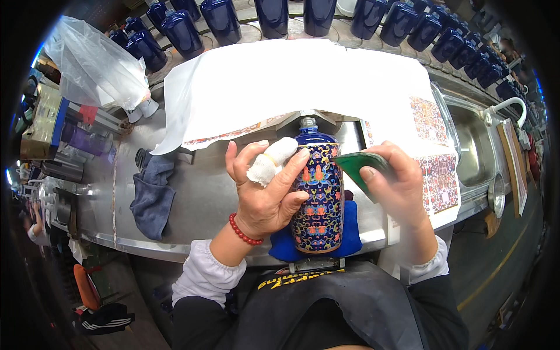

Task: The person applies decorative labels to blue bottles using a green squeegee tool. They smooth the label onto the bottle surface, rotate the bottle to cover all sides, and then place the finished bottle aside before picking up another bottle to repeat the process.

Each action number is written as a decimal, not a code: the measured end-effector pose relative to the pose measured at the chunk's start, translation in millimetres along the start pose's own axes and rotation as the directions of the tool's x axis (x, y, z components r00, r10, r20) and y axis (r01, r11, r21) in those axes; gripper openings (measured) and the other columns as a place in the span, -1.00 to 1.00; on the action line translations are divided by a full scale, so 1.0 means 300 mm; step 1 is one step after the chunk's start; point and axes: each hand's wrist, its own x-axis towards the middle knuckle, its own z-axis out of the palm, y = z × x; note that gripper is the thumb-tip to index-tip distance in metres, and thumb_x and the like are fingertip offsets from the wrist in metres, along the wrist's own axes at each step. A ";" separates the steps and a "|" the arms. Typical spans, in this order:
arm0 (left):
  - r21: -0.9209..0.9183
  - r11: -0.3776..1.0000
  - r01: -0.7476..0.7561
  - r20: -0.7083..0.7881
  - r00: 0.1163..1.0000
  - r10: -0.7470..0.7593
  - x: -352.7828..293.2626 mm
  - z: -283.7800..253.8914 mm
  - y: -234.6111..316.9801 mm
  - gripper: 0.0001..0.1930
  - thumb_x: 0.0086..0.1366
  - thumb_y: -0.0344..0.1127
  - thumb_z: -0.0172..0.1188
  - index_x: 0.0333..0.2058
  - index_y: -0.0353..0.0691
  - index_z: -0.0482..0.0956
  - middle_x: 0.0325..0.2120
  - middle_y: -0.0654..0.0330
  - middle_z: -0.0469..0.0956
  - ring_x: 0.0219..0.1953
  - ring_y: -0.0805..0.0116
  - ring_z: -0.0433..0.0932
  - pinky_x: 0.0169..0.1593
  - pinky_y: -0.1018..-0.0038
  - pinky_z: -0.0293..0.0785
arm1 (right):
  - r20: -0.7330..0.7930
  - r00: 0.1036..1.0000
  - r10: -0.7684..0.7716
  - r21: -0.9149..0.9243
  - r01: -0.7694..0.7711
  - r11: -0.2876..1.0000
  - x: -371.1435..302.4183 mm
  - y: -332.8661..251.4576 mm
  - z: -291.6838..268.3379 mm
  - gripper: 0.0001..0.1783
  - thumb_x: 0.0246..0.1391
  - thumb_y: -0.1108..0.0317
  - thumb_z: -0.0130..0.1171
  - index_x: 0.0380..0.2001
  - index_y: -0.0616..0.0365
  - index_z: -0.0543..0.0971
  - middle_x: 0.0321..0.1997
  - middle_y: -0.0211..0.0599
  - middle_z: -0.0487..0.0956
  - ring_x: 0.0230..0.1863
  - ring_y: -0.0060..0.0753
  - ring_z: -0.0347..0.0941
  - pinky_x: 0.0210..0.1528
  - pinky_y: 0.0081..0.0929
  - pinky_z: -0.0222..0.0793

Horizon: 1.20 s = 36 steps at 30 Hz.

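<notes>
The patterned bottle lies at the centre of the frame, neck toward the top, on a blue cloth. The left hand has its fingers spread — one wrapped in white — with index finger and thumb at the bottle's left side. Right of centre, the right hand pinches a green scraper; its corner seems to meet the bottle, though blur and overlap make contact uncertain. A grey-blue towel lies on the worktop, left of centre.
</notes>
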 end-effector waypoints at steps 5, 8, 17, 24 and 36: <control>-0.024 1.000 0.017 0.001 1.000 -0.017 0.014 -0.003 0.008 -0.38 0.45 0.28 -0.06 0.10 -0.10 0.67 0.01 0.17 0.61 0.22 0.13 0.22 0.46 0.00 -0.30 | 0.005 1.000 0.015 -0.005 -0.015 1.000 0.006 -0.009 -0.001 -0.79 0.11 0.52 0.26 -0.15 0.30 0.60 -0.34 -0.34 0.56 -0.33 -0.57 0.46 -0.27 -0.61 0.35; -0.018 1.000 0.016 -0.001 1.000 -0.016 0.022 -0.002 0.010 -0.37 0.45 0.29 -0.05 0.11 -0.11 0.65 0.00 0.14 0.61 0.22 0.11 0.23 0.46 -0.01 -0.30 | 0.001 1.000 0.011 -0.008 -0.011 1.000 0.010 -0.016 0.002 -0.79 0.11 0.51 0.26 -0.15 0.30 0.60 -0.35 -0.34 0.56 -0.34 -0.57 0.46 -0.28 -0.61 0.35; -0.039 0.997 0.068 0.013 0.998 -0.067 0.011 -0.012 0.040 -0.24 0.44 0.36 -0.14 0.19 -0.21 0.57 0.06 0.09 0.58 0.22 0.06 0.24 0.46 -0.03 -0.34 | 0.000 1.000 0.004 -0.030 -0.004 1.000 -0.005 -0.001 -0.010 -0.78 0.12 0.50 0.26 -0.15 0.31 0.60 -0.35 -0.34 0.57 -0.36 -0.56 0.46 -0.30 -0.60 0.36; -0.038 0.993 0.111 0.161 0.982 -0.104 0.012 -0.030 0.078 0.00 0.36 0.51 -0.23 0.31 -0.40 0.38 0.22 0.02 0.46 0.29 -0.03 0.17 0.44 -0.09 -0.38 | -0.028 0.968 -0.251 -0.186 0.242 0.952 0.046 -0.003 0.025 -0.66 -0.08 0.57 0.40 -0.15 0.22 0.65 -0.32 -0.29 0.54 -0.35 -0.42 0.47 -0.30 -0.54 0.37; -0.034 0.998 0.056 0.138 0.989 -0.051 -0.013 -0.038 0.060 -0.08 0.35 0.52 -0.22 0.25 -0.20 0.52 0.16 0.00 0.54 0.32 -0.02 0.17 0.46 -0.07 -0.44 | 0.059 0.958 -0.280 -0.129 0.286 0.950 0.027 -0.002 -0.031 -0.65 -0.11 0.57 0.37 -0.16 0.18 0.70 -0.38 -0.30 0.54 -0.42 -0.33 0.45 -0.40 -0.43 0.36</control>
